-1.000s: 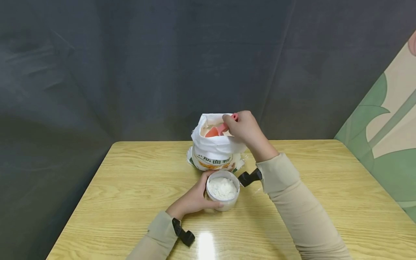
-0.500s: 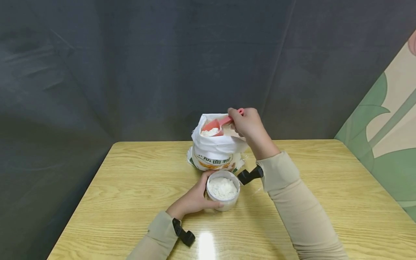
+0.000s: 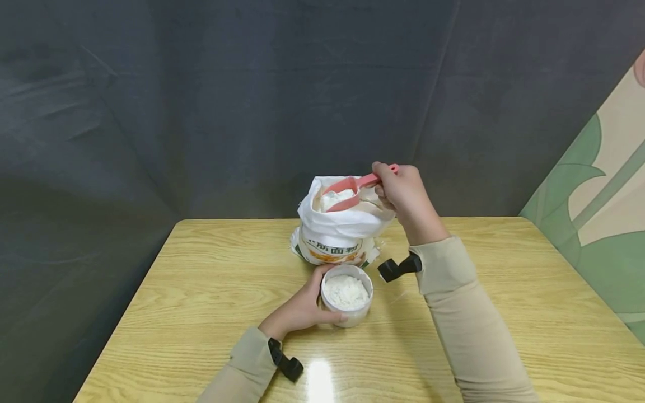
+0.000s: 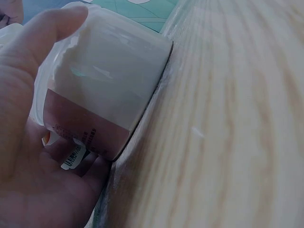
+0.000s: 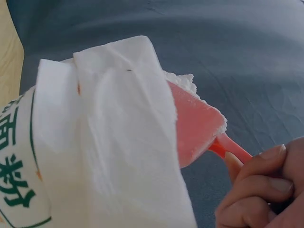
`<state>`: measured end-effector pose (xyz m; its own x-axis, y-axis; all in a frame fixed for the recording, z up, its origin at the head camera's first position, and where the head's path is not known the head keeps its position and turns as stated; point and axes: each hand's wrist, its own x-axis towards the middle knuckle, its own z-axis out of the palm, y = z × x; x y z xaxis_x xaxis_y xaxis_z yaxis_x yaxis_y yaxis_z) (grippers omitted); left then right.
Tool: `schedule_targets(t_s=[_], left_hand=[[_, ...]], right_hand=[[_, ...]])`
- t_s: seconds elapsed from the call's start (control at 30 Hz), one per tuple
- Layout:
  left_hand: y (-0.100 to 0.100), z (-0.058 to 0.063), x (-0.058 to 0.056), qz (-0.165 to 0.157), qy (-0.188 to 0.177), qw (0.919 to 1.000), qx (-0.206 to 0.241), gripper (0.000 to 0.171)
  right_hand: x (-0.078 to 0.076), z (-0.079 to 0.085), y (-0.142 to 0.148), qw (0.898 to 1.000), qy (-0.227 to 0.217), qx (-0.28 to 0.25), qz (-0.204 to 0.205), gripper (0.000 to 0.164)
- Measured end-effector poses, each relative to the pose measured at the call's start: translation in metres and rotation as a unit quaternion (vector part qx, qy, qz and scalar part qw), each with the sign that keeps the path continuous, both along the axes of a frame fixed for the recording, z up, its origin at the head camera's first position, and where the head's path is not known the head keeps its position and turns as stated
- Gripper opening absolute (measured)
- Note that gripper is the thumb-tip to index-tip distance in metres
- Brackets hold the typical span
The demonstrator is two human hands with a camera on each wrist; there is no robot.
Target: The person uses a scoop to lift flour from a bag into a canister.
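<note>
My right hand [image 3: 405,193] grips the handle of a pink scoop [image 3: 347,202] heaped with white powder. The scoop is held at the mouth of a white bag [image 3: 336,225] with its rim folded outward. In the right wrist view, the bag's folded rim [image 5: 118,118] hides part of the scoop [image 5: 195,126], and powder rises over its edge. My left hand [image 3: 302,305] holds a clear round tub [image 3: 355,318] full of white powder, fingers behind it and thumb in front. The left wrist view shows the tub [image 4: 109,66] standing on the table.
The wooden table [image 3: 216,280] carries the bag and the tub, with the bag just behind the tub. A dark cloth [image 3: 252,101] hangs behind the table. On the right is a green and beige patterned surface [image 3: 604,224].
The scoop has come up out of the bag with powder in it. My right hand has moved right and slightly up. My left hand and the tub stay put.
</note>
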<state>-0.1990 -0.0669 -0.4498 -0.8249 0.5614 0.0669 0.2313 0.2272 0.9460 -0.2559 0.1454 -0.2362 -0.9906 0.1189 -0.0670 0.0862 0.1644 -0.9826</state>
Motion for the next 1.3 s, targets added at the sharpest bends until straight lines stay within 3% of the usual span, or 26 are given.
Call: schedule_targets(t_s=[0.3, 0.87, 1.3], left_hand=[[0.000, 0.001, -0.001, 0.005, -0.003, 0.9999, -0.014, 0.104], [0.001, 0.001, -0.002, 0.000, -0.012, 0.9999, 0.008, 0.102], [0.000, 0.002, 0.000, 0.001, -0.013, 0.9999, 0.009, 0.102]], right_hand=[[0.005, 0.000, 0.013, 0.998, 0.015, -0.055, -0.002, 0.043], [0.018, -0.002, 0.029, 0.987, 0.034, -0.159, 0.008, 0.039], [0.034, -0.009, 0.033, 0.977, 0.028, -0.209, 0.042, 0.043]])
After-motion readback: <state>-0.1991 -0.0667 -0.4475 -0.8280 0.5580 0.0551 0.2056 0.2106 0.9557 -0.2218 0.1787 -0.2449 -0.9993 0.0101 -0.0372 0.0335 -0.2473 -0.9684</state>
